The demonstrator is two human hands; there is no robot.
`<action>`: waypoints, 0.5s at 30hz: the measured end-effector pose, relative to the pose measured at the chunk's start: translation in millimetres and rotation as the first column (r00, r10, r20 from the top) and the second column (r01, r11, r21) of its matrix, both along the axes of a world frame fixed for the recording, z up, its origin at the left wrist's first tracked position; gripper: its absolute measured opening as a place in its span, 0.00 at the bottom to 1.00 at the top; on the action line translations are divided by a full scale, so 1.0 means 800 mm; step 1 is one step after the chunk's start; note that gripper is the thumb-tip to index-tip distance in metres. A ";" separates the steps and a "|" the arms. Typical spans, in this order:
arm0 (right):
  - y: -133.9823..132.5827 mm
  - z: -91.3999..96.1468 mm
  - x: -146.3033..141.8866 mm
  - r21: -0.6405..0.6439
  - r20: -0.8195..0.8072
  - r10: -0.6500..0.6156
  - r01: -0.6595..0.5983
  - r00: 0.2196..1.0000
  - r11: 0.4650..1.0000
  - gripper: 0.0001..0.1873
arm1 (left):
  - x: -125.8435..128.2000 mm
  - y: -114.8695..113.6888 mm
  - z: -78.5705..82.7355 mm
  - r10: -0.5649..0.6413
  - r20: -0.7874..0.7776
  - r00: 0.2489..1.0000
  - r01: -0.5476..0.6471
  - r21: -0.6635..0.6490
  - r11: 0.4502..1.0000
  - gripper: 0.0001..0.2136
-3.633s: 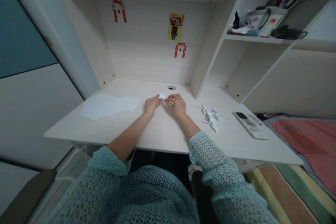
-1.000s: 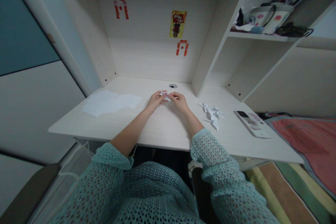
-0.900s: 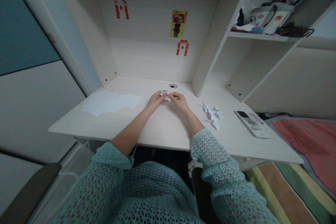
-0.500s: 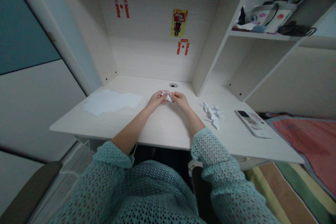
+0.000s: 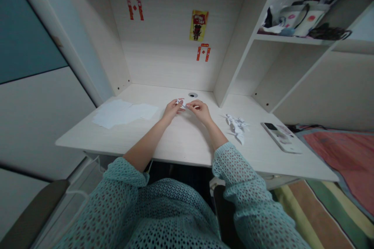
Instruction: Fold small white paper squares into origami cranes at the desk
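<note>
You are holding a small piece of folded white paper [image 5: 180, 102] in your left hand [image 5: 172, 111], above the far middle of the white worktop [image 5: 187, 144], with the thumb pressing on top of it. Your right hand [image 5: 201, 111] is coming in at its three o'clock side, thumb and fingertips drawn narrow at the paper's edge; whether they are pinching it, you cannot tell from this view. Taking the folded paper as the dial's centre, loose white sheets [image 5: 122, 113] are lying overlapped at nine o'clock, well apart from your left hand. A cluster of folded paper pieces [image 5: 236, 126] is sitting towards four o'clock, and a phone [image 5: 279, 137] is resting farther out between three and four. A round cable hole [image 5: 193, 95] is showing near two o'clock.
</note>
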State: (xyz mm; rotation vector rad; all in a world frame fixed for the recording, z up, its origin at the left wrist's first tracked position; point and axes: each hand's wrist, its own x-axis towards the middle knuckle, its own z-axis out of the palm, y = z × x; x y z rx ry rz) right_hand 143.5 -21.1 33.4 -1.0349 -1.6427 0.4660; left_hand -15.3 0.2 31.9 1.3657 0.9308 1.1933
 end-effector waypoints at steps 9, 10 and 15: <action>0.004 -0.005 0.001 -0.045 0.001 0.022 -0.022 1.000 0.999 0.14 | 0.000 -0.003 0.001 -0.001 -0.016 1.000 0.002 0.051 0.999 0.27; 0.004 -0.005 0.001 -0.054 -0.007 0.021 -0.022 1.000 0.998 0.15 | 0.000 -0.003 0.001 -0.004 -0.024 1.000 0.006 0.054 0.999 0.28; 0.007 -0.007 0.002 -0.165 -0.114 0.081 -0.100 0.990 0.981 0.16 | -0.001 -0.003 0.002 -0.030 -0.044 0.999 0.032 0.038 0.999 0.28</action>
